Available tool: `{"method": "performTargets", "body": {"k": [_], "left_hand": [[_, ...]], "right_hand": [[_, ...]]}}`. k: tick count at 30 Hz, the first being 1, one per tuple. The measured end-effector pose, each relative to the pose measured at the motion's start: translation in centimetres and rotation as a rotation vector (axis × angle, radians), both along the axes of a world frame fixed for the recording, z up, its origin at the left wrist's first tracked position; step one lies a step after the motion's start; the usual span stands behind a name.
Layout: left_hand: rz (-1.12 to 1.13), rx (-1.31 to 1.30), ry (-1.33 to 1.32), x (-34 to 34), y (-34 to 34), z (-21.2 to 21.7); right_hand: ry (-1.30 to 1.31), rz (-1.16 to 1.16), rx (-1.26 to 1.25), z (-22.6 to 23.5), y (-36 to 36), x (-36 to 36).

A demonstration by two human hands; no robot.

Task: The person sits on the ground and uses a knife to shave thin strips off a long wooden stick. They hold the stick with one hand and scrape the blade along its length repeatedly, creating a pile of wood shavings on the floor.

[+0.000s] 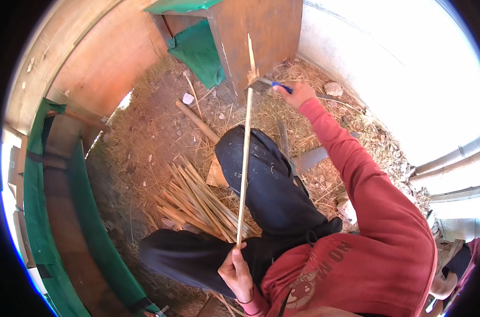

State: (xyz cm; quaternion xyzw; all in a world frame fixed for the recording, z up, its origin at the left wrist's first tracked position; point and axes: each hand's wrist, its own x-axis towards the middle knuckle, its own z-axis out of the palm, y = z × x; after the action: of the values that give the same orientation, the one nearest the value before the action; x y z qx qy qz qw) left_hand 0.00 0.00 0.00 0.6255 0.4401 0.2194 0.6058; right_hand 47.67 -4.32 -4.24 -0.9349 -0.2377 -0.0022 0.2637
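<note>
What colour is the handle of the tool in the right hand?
Blue handle, gripped in the right hand, seen in the head view.

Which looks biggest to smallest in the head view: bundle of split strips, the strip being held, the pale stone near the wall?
1. Bundle of split strips: widest patch.
2. Held strip: longer but very thin, so its place against the bundle is unsure.
3. Pale stone: smallest, though farther from the camera.
</note>
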Motion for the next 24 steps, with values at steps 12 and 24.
{"method": "performTargets", "body": {"k": [12,24], "left_hand": [[0.010,-0.113,-0.026,-0.4,-1.4,0.9],[-0.019,-0.023,-0.014,1.6,-0.6,0.2]], "right_hand": [[-0.039,0.661,0.201,1.8,-3.1,-9.6],[-0.199,0.423,0.154,0.3,0.5,-7.9]]}}
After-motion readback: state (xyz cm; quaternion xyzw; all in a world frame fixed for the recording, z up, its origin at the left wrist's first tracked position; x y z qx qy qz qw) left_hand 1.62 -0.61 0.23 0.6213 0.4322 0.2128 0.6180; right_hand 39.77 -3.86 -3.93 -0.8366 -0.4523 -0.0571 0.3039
